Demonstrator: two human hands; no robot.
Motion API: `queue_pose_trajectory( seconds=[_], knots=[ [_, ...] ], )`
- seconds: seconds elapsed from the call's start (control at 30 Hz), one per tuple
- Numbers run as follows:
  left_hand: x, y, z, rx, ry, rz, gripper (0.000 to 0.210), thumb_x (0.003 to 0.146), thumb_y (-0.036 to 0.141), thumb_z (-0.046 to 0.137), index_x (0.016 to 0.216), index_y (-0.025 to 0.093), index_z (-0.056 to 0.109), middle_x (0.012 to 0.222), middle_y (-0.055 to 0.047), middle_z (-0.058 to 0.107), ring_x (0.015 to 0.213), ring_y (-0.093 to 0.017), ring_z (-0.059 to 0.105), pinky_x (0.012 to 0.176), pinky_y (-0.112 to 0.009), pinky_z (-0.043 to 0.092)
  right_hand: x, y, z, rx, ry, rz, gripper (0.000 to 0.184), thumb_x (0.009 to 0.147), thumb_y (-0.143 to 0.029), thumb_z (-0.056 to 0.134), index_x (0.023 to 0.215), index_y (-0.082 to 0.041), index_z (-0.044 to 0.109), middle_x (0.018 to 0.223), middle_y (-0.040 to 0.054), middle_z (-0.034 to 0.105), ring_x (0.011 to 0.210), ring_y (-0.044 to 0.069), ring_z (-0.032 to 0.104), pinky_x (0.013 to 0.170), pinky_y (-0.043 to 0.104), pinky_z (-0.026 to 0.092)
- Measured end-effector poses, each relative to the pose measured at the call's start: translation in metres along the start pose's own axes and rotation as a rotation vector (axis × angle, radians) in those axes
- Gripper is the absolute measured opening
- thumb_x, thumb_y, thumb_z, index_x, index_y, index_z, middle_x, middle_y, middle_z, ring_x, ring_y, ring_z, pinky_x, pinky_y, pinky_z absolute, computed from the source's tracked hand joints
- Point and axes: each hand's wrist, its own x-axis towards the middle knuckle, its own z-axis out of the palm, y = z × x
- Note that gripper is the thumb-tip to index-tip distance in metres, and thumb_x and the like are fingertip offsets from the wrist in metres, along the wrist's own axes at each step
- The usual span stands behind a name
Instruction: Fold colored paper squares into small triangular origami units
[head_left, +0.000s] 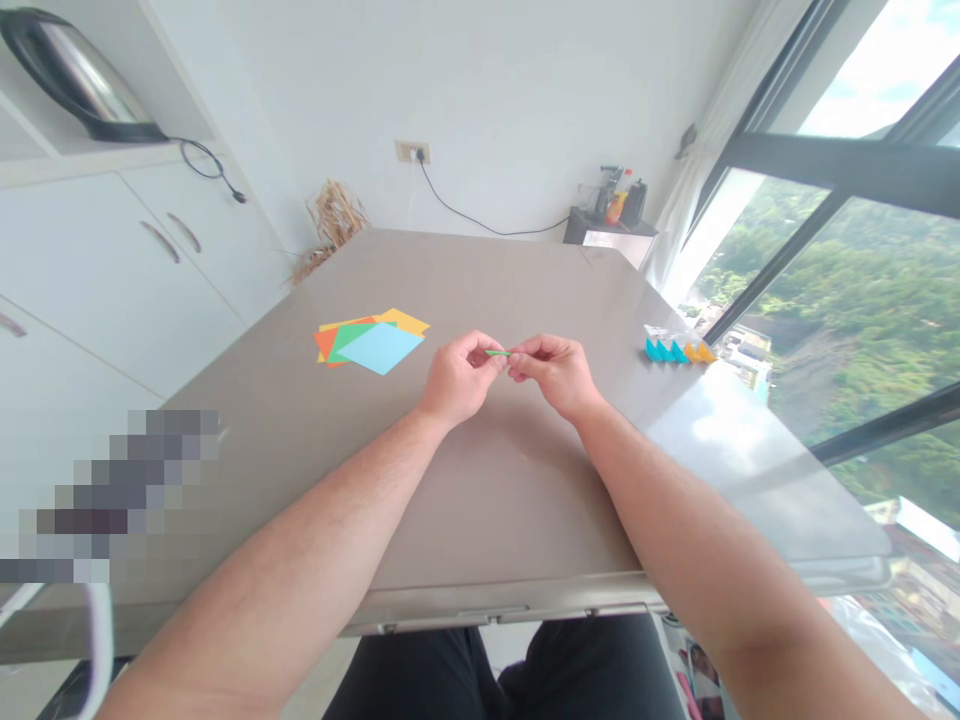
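Note:
Above the middle of the table, a small piece of green paper (pixel 496 352) is pinched between my two hands. It looks thin and edge-on, and my fingers cover most of it, so its full shape is hidden. My left hand (pixel 461 378) grips it from the left with thumb and fingers. From the right, my right hand (pixel 553 374) pinches its other end. Left of my hands lie loose paper sheets, with a light blue sheet (pixel 382 348) on top of a green sheet (pixel 346 338), and orange and yellow ones beneath.
A row of small folded blue and orange paper pieces (pixel 664 351) stands at the table's right side, by the window (pixel 847 250). The table's front edge (pixel 510 595) runs close before my legs. Against the far wall is a small cabinet (pixel 611 235) with bottles on it.

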Motion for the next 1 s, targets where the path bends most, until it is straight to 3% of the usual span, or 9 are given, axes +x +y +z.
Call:
queue_pose_trajectory(
  seconds=[0.2,0.47,0.67,1.0],
  knots=[
    [-0.0002,0.0017,-0.0011,0.059,0.034,-0.021,0.015,0.079,0.035,0.072,0.075,0.021,0.067,0.064,0.002,0.065,0.061,-0.014,0.056,0.062,-0.028,0.044,0.0001,0.0016,0.0015,0.000,0.012,-0.010,0.019,0.069,-0.036,0.084,0.071,-0.020,0.072,0.064,-0.0002,0.070,0.063,0.014,0.063,0.067,0.031,0.054],
    [0.0025,-0.0037,0.0022,-0.270,0.013,-0.073,0.023,0.079,0.041,0.074,0.079,0.018,0.071,0.076,-0.003,0.072,0.074,-0.018,0.067,0.074,-0.032,0.056,0.0013,0.0016,-0.0008,0.010,0.049,0.014,0.023,0.069,-0.038,0.085,0.072,-0.020,0.072,0.064,0.0012,0.071,0.063,0.015,0.064,0.067,0.032,0.054],
    [0.0035,-0.0016,0.0011,-0.232,0.080,-0.056,0.015,0.075,0.031,0.074,0.070,0.018,0.069,0.068,-0.001,0.069,0.068,-0.016,0.065,0.069,-0.030,0.053,-0.0015,-0.0017,0.0022,0.066,-0.008,0.027,0.024,0.068,-0.038,0.086,0.069,-0.019,0.070,0.065,0.0015,0.071,0.062,0.014,0.063,0.067,0.032,0.054],
    [0.0045,0.0013,0.0026,-0.377,0.052,-0.217,0.019,0.077,0.036,0.075,0.076,0.016,0.073,0.075,-0.003,0.073,0.073,-0.016,0.067,0.074,-0.031,0.056,-0.0024,-0.0014,0.0018,-0.031,0.009,0.103,0.024,0.074,-0.040,0.079,0.072,-0.017,0.073,0.063,0.0025,0.069,0.059,0.014,0.062,0.063,0.030,0.052]
  ],
)
